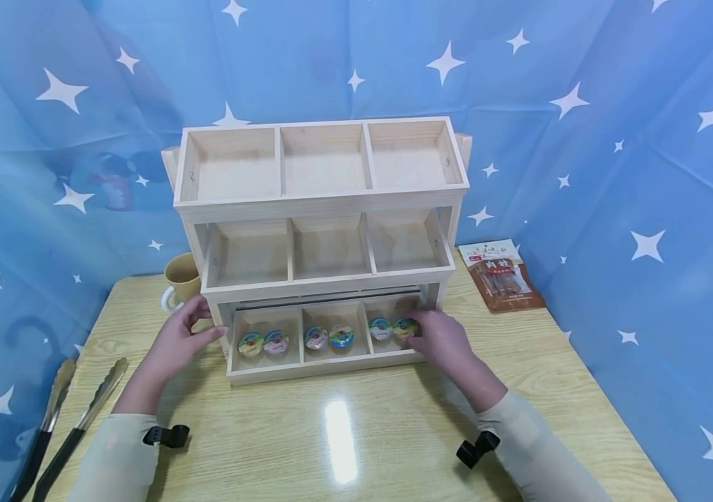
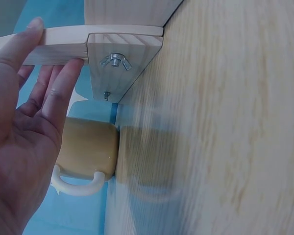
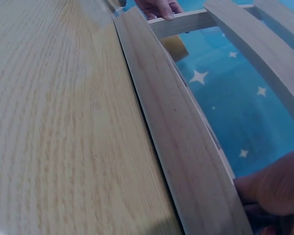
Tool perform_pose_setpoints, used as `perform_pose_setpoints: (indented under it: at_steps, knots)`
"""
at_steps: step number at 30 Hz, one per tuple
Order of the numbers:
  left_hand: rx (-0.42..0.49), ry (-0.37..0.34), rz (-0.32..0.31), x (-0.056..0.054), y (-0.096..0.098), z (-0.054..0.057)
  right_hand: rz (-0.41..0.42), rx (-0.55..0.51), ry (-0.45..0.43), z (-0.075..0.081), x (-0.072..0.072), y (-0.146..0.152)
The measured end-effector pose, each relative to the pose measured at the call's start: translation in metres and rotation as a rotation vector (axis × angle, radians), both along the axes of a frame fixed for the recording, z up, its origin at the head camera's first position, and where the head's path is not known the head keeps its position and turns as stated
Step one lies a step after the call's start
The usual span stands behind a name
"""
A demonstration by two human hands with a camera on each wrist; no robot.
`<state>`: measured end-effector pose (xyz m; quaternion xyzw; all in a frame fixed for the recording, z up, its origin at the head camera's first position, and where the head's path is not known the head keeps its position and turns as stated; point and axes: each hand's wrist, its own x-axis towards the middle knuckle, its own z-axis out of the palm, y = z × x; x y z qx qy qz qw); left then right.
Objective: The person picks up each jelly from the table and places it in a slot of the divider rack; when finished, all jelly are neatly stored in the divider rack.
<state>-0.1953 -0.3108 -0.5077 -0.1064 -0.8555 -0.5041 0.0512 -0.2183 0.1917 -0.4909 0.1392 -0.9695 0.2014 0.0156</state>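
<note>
A three-tier wooden shelf (image 1: 325, 203) stands on the table, each tier split into three compartments. My left hand (image 1: 174, 341) grips its left side support, thumb on one side and fingers on the other, as the left wrist view shows. In the bottom tier lie small round jelly cups with printed lids, two per compartment: a yellow and a pink cup (image 1: 276, 341) at left, a pink and a blue cup (image 1: 341, 336) in the middle. My right hand (image 1: 447, 341) reaches into the right compartment and pinches the yellow jelly cup (image 1: 404, 328), beside a blue-lidded cup (image 1: 380, 328).
A tan mug (image 1: 183, 276) with a white handle stands behind the shelf's left side. Black-handled tongs (image 1: 80, 425) lie along the left table edge. A brown-and-white snack packet (image 1: 502, 275) lies at the back right. Blue star-patterned cloth (image 1: 620, 174) hangs around the table.
</note>
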Motion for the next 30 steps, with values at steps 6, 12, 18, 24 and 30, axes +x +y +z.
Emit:
perform_pose_setpoints:
  at_steps: [6, 12, 18, 24, 30]
  knots:
    - [0.009, 0.020, -0.007, -0.001, 0.000, -0.001, 0.008, -0.008, -0.024, 0.003, 0.000, 0.001]
    - [0.020, 0.030, -0.010, -0.002, 0.000, -0.003, 0.012, -0.024, -0.031, 0.007, 0.001, 0.003]
    - [0.016, 0.030, -0.011, -0.004, -0.001, -0.005, 0.017, -0.058, -0.039, 0.007, 0.001, 0.005]
    - [-0.008, 0.032, -0.005, -0.004, -0.001, -0.005, 0.010, -0.088, -0.053, 0.007, -0.001, 0.007]
    - [-0.041, 0.021, 0.008, -0.004, 0.001, -0.005, 0.020, -0.178, -0.047, 0.008, 0.007, 0.019]
